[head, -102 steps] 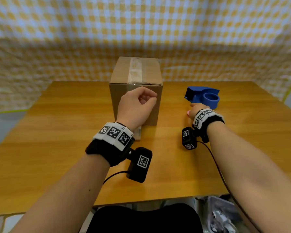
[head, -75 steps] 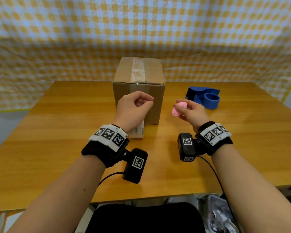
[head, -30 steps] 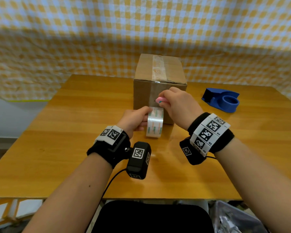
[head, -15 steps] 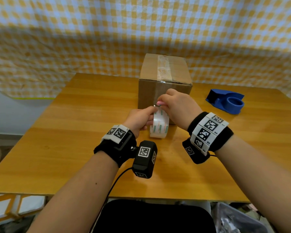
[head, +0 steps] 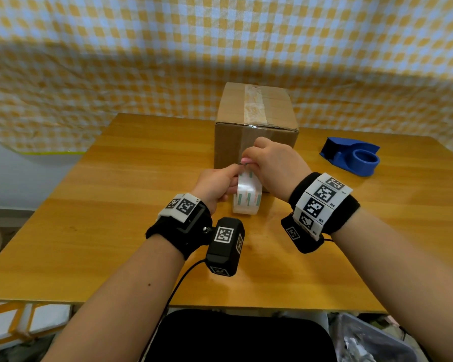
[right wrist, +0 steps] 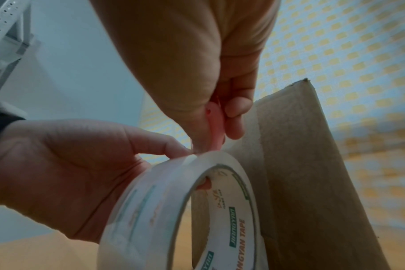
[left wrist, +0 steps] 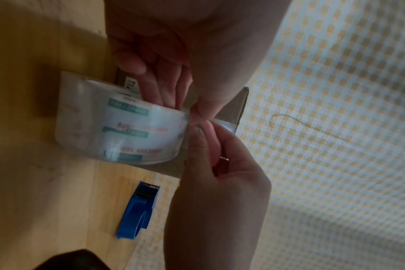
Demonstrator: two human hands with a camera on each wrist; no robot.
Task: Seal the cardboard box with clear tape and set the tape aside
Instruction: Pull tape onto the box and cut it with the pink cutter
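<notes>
The left hand (head: 215, 185) holds the roll of clear tape (head: 247, 195) in its grip, with fingers inside the ring and the thumb on top, and the roll stands on its edge on the worktop (head: 115, 231) just in front of the cardboard box (head: 254, 126). The right hand (head: 275, 168) pinches a small pink cutter (right wrist: 214, 126) in its grip at the top of the roll. The box stands near the far edge of the worktop with a strip of tape along its top, and a blue tape holder (head: 351, 159) lies toward the far right corner.

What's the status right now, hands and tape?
Left hand grips tape roll. Right hand pinches small pink cutter at roll's top. Cardboard box top taped. Blue dispenser aside; nothing blocking.
</notes>
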